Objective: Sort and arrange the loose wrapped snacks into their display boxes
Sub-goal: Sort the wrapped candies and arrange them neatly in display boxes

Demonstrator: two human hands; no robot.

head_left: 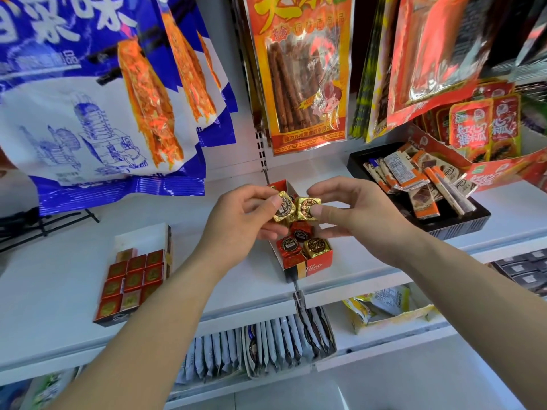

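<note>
A red Fileo display box point(318, 266) stands on the white shelf point(225, 279) in the middle. It holds red-wrapped chocolates point(289, 244) and a gold-wrapped one point(316, 246). Just above the box, my left hand point(244, 218) pinches a gold-wrapped chocolate point(283, 208) between thumb and fingers. My right hand point(344, 214) pinches a second gold-wrapped chocolate point(306, 209) right beside the first. The two chocolates nearly touch.
A flat box of red and gold squares point(133, 279) lies to the left. A black tray of orange-and-white bars point(461, 223) sits at the right, with a red box of packets point(500, 170) behind it. Large snack bags hang above. Lower shelves hold rows of packets point(266, 341).
</note>
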